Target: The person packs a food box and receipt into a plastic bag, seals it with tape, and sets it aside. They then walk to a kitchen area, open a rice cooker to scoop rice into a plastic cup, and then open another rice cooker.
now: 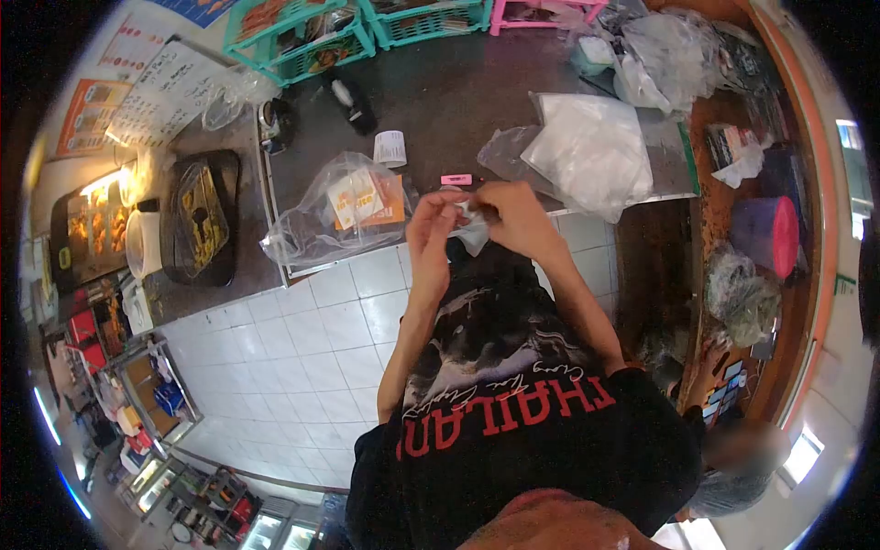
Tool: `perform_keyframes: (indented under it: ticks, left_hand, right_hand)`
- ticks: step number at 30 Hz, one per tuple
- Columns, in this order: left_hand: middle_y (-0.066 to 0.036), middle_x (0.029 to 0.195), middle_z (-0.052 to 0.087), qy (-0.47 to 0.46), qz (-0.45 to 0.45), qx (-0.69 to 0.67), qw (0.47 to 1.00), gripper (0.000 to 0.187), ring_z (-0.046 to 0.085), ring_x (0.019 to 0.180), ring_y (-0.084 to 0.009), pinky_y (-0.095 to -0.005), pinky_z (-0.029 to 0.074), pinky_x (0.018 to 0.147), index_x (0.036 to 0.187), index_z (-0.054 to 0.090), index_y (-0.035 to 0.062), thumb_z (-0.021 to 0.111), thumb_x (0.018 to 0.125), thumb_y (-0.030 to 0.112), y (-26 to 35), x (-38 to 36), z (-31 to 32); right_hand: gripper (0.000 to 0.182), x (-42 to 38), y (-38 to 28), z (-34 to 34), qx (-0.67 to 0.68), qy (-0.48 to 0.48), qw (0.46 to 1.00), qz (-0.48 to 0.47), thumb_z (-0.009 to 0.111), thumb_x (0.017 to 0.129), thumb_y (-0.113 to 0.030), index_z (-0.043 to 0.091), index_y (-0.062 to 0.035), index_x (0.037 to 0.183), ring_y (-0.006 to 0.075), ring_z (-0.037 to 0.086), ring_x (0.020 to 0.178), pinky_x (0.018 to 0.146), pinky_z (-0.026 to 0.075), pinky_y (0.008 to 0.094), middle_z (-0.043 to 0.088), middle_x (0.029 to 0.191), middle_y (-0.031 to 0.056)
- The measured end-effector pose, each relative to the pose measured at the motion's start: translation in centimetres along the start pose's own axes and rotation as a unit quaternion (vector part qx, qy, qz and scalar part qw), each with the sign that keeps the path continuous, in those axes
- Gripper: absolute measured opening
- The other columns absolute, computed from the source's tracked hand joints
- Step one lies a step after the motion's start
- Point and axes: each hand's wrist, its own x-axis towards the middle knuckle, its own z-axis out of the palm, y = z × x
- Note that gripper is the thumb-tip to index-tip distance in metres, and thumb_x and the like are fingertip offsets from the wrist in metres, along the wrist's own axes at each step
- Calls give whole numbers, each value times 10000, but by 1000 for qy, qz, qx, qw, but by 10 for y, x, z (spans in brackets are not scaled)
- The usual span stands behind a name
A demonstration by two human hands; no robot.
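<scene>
My left hand [434,223] and my right hand [515,213] meet at the front edge of the dark counter [440,96]. Between them is a small clear plastic bag [473,240], its top pinched by the fingers of both hands. What the bag contains is too small to tell. Just beyond my fingers lies a pink object [456,180]. To the left, a larger clear bag [316,220] holds an orange and white packet [365,200]. A stack of white plastic bags [591,151] rests on the right.
Green baskets [426,23] and a pink basket [547,13] line the back. A black device [348,99] and a printed paper [390,148] lie on the counter. At the left is a black tray [200,220] of food. Another person [744,458] is at the lower right.
</scene>
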Motion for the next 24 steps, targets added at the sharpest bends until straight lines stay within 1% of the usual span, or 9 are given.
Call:
perform_keyframes:
  ticks: [2,4,6,9,11,14,17,21,24]
  left_hand:
    - [-62,1065,614,-10,29,73,997,216,548,960,-130,-287,435,863,1097,581,13,530,958,170,0,-5,9]
    - [-50,1071,600,-12,57,132,990,216,547,998,-140,-296,429,879,1122,566,19,562,927,110,-13,-7,12]
    - [-51,1091,592,-4,56,98,994,231,547,1011,-145,-301,432,881,1121,569,22,593,903,94,-12,-11,26]
    - [-69,1126,581,-20,76,156,985,287,553,1034,-168,-303,438,881,1124,569,30,646,853,86,-12,-18,33]
    - [-92,1148,573,-47,108,201,973,336,560,1046,-197,-312,444,882,1127,568,39,681,815,91,-12,-11,36]
    - [-149,1172,564,-102,134,215,962,411,555,1075,-301,-387,440,917,1114,571,65,736,739,100,-20,-16,45]
    - [-154,1152,571,-103,171,248,948,399,537,1095,-328,-429,414,949,1098,575,69,747,741,120,-19,-22,57]
    - [-155,1141,574,-128,147,236,952,407,539,1096,-336,-429,412,952,1096,567,59,757,748,151,-18,-21,52]
    - [-148,1110,592,-167,129,184,960,365,561,1076,-335,-419,426,938,1072,576,53,742,759,141,-27,-22,54]
  right_hand:
    - [286,10,-9,6,94,-58,993,-40,645,706,-71,655,-17,987,372,651,818,727,514,429,652,884,210]
    - [307,18,38,39,172,-86,981,20,647,722,-82,649,-33,1025,360,645,863,754,510,424,660,917,198]
    - [282,27,67,45,43,-36,981,-187,659,750,-124,660,-45,1020,315,636,966,814,500,399,678,1010,154]
    - [336,17,100,52,163,-142,975,-53,678,775,-179,644,-51,1083,256,636,989,860,495,361,666,1130,101]
    - [471,-3,120,66,556,-195,801,105,663,809,-211,563,-10,1224,246,581,1109,942,459,358,555,1321,118]
    - [528,-19,148,101,144,-133,980,-40,625,829,-235,500,7,1282,294,530,1185,1007,416,393,510,1334,175]
    - [704,10,167,144,-323,-68,940,-80,719,730,-227,426,38,1312,374,507,1183,1010,412,453,504,1268,263]
    - [617,29,115,120,-258,-145,937,186,748,694,-261,489,0,1189,400,551,1064,889,474,474,556,1146,235]
    - [640,15,112,112,-290,-96,950,61,775,679,-302,501,-4,1175,393,563,1051,893,474,467,573,1117,215]
